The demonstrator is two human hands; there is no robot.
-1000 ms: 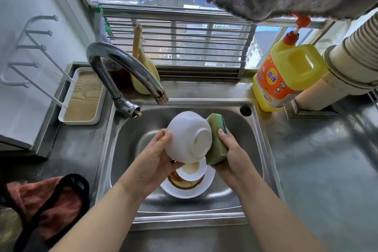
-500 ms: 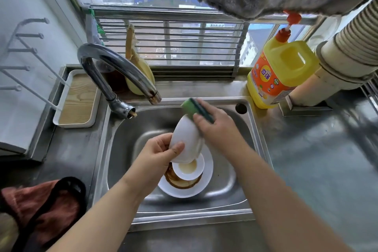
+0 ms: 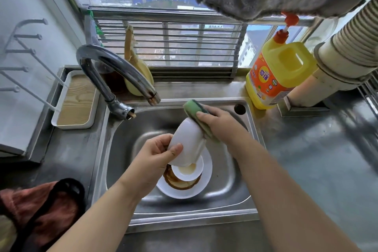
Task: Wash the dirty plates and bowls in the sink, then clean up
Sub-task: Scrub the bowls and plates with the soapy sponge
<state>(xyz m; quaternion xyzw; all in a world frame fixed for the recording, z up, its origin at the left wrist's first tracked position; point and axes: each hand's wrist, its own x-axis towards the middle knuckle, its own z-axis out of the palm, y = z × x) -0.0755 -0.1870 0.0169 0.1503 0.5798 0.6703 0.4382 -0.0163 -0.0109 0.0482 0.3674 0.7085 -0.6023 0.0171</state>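
Over the steel sink [image 3: 253,127], the left hand [image 3: 155,155] grips a tilted white ceramic bowl [image 3: 189,141] while the right hand's [image 3: 221,122] fingers clasp a green sponge [image 3: 196,112] against it, mid-scrub; rinsing probably follows, with dirty white plates [image 3: 205,182] waiting below.

The sink [image 3: 114,149] and curved tap [image 3: 114,67] are showing as shiny, scuffed steel. The white bowl [image 3: 188,141] is looking glossy and smooth, the green sponge [image 3: 192,108] coarse. At upper right, the yellow detergent bottle [image 3: 286,67] is gleaming like plastic; lower left, reddish cloth [image 3: 18,206] is lying matt.
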